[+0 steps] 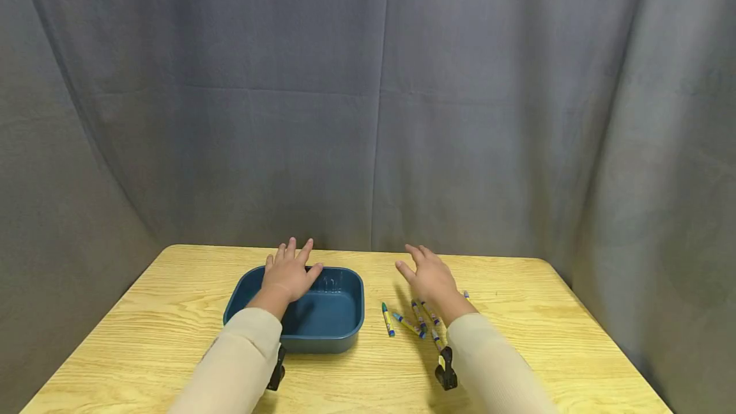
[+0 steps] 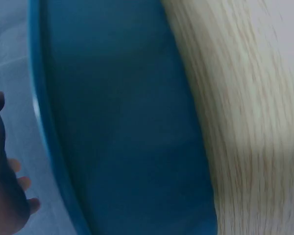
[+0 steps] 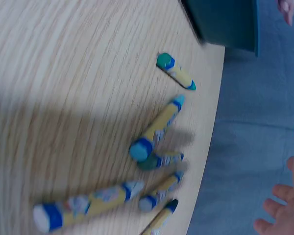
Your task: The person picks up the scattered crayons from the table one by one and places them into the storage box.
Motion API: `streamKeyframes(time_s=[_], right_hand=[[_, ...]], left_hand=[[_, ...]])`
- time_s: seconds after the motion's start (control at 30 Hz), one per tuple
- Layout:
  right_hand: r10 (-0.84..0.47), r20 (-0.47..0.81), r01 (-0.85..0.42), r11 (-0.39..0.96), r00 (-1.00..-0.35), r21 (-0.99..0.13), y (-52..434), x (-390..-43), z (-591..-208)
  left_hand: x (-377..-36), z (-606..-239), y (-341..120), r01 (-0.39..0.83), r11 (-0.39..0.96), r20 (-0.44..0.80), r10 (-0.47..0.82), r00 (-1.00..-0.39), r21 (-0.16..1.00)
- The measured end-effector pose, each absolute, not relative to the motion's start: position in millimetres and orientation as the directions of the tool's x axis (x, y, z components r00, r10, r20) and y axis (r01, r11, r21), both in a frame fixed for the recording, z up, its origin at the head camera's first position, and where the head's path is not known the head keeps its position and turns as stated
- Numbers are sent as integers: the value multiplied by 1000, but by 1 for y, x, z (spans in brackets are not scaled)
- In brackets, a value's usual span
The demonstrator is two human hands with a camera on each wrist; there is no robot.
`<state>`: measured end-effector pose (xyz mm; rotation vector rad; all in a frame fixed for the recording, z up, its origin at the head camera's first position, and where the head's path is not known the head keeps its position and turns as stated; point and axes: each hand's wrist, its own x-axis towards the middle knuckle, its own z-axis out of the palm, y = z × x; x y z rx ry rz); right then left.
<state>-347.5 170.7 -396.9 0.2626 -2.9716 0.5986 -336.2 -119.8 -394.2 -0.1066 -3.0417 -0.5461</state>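
My left hand (image 1: 289,275) reaches over the blue plastic basin (image 1: 322,345), its fingers spread and nothing in them. The basin's inside shows no contents in the head view. To the right, my right hand (image 1: 431,278) hovers above several crayons, fingers apart and holding nothing. A green crayon (image 1: 388,320) lies nearest the basin, with a light blue crayon (image 1: 409,325) beside it. In the right wrist view the light blue crayon (image 3: 158,128) overlaps a dark green one (image 3: 160,160), and a white crayon (image 3: 88,205) lies closest to the camera.
The wooden table (image 1: 126,337) bears the basin on its left and the crayons right of centre. A grey curtain (image 1: 368,114) hangs behind the table and along both sides. Black wrist mounts (image 1: 446,369) sit under both pale sleeves.
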Motion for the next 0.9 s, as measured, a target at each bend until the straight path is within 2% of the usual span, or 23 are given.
streamKeyframes(time_s=[0.17, 0.53, 0.7, 0.9], right_hand=[[-143, 98, -173, 857, -985, -485, 193, -344, -395], [-87, 39, -94, 808, -995, -582, 252, -329, -407], [-59, 3, -48, 778, -998, -626, 270, -319, -419], [-60, -17, -36, 775, -998, -631, 283, -313, -433]], left_hand=[[-331, -392, -144, 82, 914, 31, 76, -997, 398], [-303, -399, -219, 127, 796, 45, 125, -991, 592], [-286, -412, -245, 112, 708, 45, 112, -993, 697], [-270, -429, -258, 58, 542, 6, 98, -995, 838]])
